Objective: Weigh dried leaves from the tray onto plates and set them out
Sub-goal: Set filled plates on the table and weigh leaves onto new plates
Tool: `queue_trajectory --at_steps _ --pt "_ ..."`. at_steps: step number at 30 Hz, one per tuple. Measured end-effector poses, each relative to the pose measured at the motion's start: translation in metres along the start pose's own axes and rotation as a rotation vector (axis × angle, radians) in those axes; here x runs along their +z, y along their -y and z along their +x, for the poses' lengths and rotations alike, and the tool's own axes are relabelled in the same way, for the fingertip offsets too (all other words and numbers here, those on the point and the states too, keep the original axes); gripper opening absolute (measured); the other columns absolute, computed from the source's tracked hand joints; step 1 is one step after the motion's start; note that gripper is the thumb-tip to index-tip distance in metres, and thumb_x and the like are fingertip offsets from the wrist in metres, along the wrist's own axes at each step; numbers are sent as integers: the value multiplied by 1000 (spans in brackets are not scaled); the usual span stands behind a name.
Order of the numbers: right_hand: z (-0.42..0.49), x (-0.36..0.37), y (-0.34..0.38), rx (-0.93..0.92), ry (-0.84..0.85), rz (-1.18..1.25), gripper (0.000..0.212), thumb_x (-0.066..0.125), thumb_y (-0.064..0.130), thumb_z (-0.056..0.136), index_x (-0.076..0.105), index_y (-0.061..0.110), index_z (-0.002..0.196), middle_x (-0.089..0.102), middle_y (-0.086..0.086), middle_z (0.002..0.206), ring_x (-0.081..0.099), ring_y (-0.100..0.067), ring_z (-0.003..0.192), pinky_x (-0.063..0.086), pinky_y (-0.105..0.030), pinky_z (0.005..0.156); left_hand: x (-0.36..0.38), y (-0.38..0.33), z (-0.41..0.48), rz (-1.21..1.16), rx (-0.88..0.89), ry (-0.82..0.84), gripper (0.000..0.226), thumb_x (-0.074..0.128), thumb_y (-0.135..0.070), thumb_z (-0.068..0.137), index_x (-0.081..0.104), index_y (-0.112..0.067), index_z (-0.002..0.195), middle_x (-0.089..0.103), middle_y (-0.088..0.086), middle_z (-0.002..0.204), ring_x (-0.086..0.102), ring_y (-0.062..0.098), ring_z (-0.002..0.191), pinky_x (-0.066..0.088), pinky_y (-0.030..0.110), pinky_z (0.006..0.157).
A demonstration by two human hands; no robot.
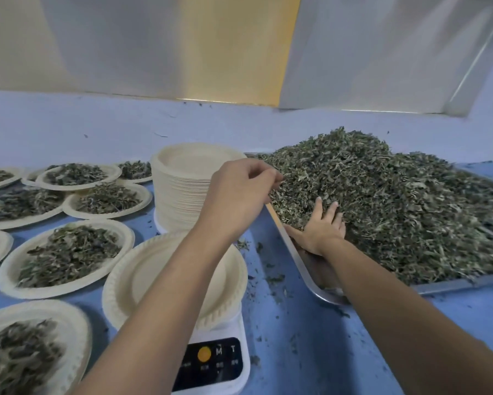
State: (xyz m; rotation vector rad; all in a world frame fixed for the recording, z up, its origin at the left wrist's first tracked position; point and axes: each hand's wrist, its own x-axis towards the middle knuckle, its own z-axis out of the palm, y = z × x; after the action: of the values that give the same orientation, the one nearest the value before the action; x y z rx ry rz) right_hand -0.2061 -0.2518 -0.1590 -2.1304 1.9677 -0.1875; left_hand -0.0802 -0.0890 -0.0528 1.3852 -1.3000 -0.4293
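We log: right hand [322, 225] spread flat on dried leaves [387, 201] in tray [453, 285]; left hand [239, 195] bunched beside them, pinch unclear. Empty plate [141, 282] under left forearm. Risk, we judge: loose grip sheds leaves short of it.

Light soft and even, moderately bright, no source in view. Cool blue cast over the table [310, 332]. Shadows faint: a soft one at the foot of the stack of plates [182, 201], a darker patch in the near corner of the tray [453, 285] (part shade, part reflection in the metal). Thin bright glare lines along the foot of the wall panels [382, 67]. Wide-angle bending: panel edges lean outward, the far table line bows. Centre fairly sharp. Smear on the filled plate [77, 336] at lower left and on the dried leaves [410, 218] toward the right edge.
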Motion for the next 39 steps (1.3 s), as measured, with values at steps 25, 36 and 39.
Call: queue_trajectory --at_steps 25,36,39 --pt "29 10 15 -490 -113 -60 41 28 38 103 37 31 143 31 -5 147 29 -33 131 36 -47 102 -12 9 7 -154 -104 -87 24 51 -16 92 71 -19 78 72 -7 75 56 3 50 38 7 47" --pt "19 7 18 -454 -159 -58 25 31 21 103 45 8 119 41 -17 118 38 -35 110 38 -44 91 -14 7 5 -114 -91 -74 24 50 -18 93 70 -20 79 72 -8 77 56 3 52 38 7 48" --pt "17 -2 16 -385 -179 188 21 34 19 102 49 5 109 48 -21 111 46 -32 95 36 -36 76 -20 2 4 -128 -78 -102 23 51 -17 92 70 -18 79 72 -8 76 56 4 51 38 7 48"
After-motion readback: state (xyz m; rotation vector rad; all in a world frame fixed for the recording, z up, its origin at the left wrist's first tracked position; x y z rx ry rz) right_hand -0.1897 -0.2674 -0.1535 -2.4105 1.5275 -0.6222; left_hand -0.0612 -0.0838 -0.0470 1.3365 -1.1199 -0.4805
